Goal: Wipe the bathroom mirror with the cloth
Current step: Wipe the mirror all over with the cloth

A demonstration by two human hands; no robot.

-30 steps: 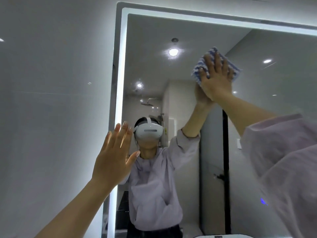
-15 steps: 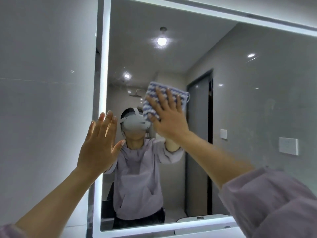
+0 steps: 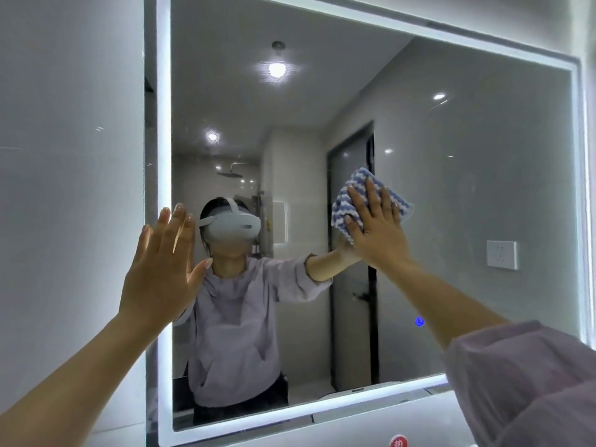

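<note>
Two hands were up at the mirror when I looked in. My right hand lay flat with its fingers spread, pressing the cloth against the glass; nothing was pinched, the palm simply held it there. That cloth, striped blue and white, showed above and to the left of the right fingers, with a folded corner poking out to their right. My left hand stood well apart to the left, open and upright, fingers together and thumb out, at the mirror's lit left edge; I could not tell whether it touched the glass or the frame. Between the hands the reflection showed a person in a pale hoodie and a white headset, one arm reaching to meet the right hand. Below the right wrist a small blue light glowed on the glass. My right sleeve filled the corner below that hand, and the left forearm was bare.
</note>
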